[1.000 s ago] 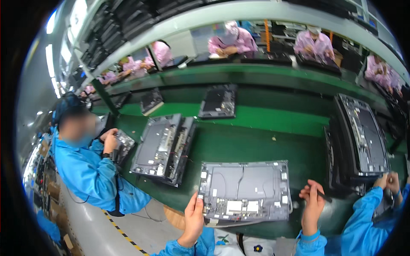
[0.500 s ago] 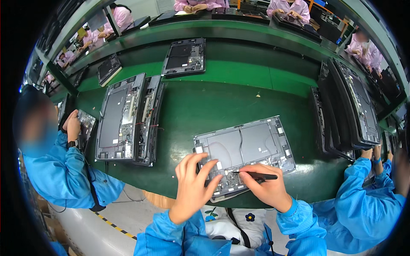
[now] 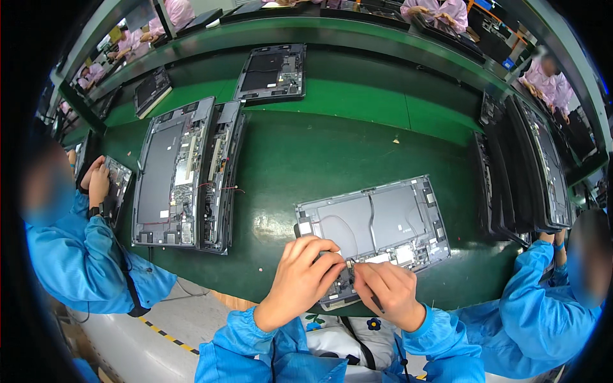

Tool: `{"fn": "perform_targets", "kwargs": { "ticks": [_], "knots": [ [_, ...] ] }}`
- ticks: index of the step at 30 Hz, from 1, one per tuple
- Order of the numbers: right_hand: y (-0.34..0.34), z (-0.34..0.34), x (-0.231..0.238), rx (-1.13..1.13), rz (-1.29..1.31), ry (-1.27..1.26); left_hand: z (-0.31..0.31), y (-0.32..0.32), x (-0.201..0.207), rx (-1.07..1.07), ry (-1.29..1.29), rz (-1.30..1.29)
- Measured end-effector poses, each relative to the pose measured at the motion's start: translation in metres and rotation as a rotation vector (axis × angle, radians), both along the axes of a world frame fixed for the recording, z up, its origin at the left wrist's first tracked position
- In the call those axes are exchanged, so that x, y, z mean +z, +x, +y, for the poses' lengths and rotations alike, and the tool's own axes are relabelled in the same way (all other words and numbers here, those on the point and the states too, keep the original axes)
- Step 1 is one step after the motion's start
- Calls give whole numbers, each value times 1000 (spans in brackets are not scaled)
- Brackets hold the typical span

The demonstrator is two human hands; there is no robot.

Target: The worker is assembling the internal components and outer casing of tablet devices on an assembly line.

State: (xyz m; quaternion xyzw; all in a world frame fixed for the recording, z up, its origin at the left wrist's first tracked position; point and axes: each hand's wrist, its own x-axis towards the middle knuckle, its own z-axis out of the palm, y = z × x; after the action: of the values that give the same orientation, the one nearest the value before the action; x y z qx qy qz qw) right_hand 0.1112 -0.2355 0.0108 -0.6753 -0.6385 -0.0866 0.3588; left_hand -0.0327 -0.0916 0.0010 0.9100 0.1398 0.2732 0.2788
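Observation:
An opened tablet-like device (image 3: 338,220), with large grey battery cells and a circuit board along its near side, lies tilted on the green bench in front of me. My left hand (image 3: 303,271) is at its near left part, thumb and index finger pinched together over the board; what they hold, if anything, is hidden. Close beside it, my right hand (image 3: 393,290) has its fingertips pinched down at the board. A slim black pen-shaped tool (image 3: 377,302) is tucked in the right palm, its end pointing toward me. The fingers cover the spot between them.
Several opened devices (image 3: 169,172) stand stacked on the left, a red wire sticking out. Another stack (image 3: 539,166) stands on the right. One more device (image 3: 271,73) lies on the far part of the bench (image 3: 345,140). Co-workers in blue sit on both sides; others in pink work beyond.
My left hand has gone from spread fingers to a pinch. My right hand has turned the black tool back into its palm and brought its fingertips to the board. The view has shifted slightly.

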Motion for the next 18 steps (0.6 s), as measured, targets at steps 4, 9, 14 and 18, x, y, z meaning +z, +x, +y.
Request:
{"fn": "perform_targets", "kwargs": {
  "ticks": [4, 9, 14, 18],
  "knots": [
    [-3, -2, -5, -38, -38, 12, 0, 1, 1, -1, 11, 13],
    [-9, -2, 2, -111, 44, -10, 5, 2, 14, -14, 8, 115],
    [-10, -4, -4, -159, 194, -20, 21, 17, 32, -47, -59, 291],
    [-9, -7, -8, -167, 309, 10, 31, 32, 39, -66, -146, 499]
  ]
}}
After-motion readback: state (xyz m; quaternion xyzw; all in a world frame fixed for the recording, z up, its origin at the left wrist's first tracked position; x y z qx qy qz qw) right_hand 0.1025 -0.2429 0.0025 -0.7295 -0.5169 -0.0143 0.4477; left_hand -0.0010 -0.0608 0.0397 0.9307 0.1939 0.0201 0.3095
